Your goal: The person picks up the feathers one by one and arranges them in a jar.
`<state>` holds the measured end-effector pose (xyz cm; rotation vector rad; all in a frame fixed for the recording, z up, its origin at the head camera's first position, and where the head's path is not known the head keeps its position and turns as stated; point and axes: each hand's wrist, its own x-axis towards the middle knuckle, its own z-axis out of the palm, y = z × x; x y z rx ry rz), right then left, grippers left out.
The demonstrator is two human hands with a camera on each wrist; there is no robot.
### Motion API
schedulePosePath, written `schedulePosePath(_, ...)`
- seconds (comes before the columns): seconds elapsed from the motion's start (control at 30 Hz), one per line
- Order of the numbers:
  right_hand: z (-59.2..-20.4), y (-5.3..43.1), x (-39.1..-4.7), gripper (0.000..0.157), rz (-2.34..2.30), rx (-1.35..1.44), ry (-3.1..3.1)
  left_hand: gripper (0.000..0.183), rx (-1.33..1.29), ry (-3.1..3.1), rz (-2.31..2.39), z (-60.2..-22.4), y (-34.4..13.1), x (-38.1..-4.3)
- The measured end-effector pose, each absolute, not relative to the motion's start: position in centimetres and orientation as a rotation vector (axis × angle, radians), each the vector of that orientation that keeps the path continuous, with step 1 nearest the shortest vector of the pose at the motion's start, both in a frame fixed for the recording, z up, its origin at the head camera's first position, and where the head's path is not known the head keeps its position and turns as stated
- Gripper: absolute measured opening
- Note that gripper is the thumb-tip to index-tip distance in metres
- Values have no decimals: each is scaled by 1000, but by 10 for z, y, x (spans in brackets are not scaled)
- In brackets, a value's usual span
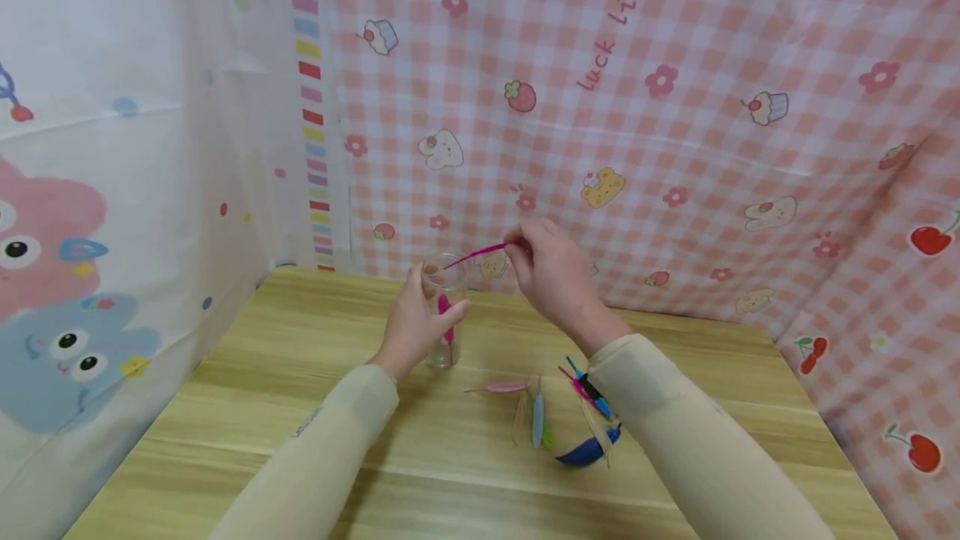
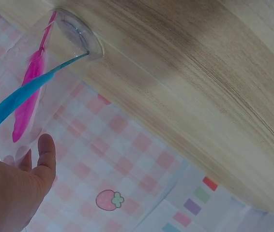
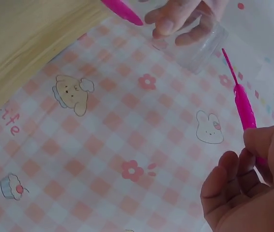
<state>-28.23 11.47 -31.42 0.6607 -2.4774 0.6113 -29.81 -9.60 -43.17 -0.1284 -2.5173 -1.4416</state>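
My left hand [image 1: 411,325] grips a clear, tall jar [image 1: 442,358] near its rim, and the jar's base rests on the wooden table. Inside the jar stands a magenta feather [image 1: 445,311]. The left wrist view also shows a blue feather [image 2: 18,98] in it, its quill reaching the jar's base. Higher and to the right, my right hand [image 1: 553,273] pinches another magenta feather [image 1: 486,251] between thumb and fingers. That feather's bare quill points left toward the jar's mouth; in the right wrist view the held feather [image 3: 245,108] is apart from the jar.
Loose feathers lie on the table [image 1: 300,407]: a pink one [image 1: 508,387], a grey-blue one [image 1: 537,422], a dark blue one [image 1: 581,452] and several others. Near the right sleeve is a magenta, blue and black cluster [image 1: 592,392]. A checked cloth [image 1: 705,215] hangs behind the table.
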Motion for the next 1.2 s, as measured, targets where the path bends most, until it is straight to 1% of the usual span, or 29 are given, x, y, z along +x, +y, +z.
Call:
schedulePosePath(0.1,-311,115,-280,6,625,699,-2501,76,-139,-2505,-1448,-432,-96,-298)
schedulePosePath(0.27,-317,116,-278,5,531,730,-2543,75,-136,-2519,-1449,-431,-97,-298)
schedulePosePath(0.67,-317,100,-270,5,191,623,-2522,77,-130,-2512,-1469,-431,-96,-297)
schedulePosePath(0.93,-322,106,-271,4,239,636,-2502,75,-123,-2519,-1482,-431,-96,-297)
schedulePosePath(1.2,-318,107,-270,5,310,649,-2469,76,-132,-2517,-1496,-430,-97,-298)
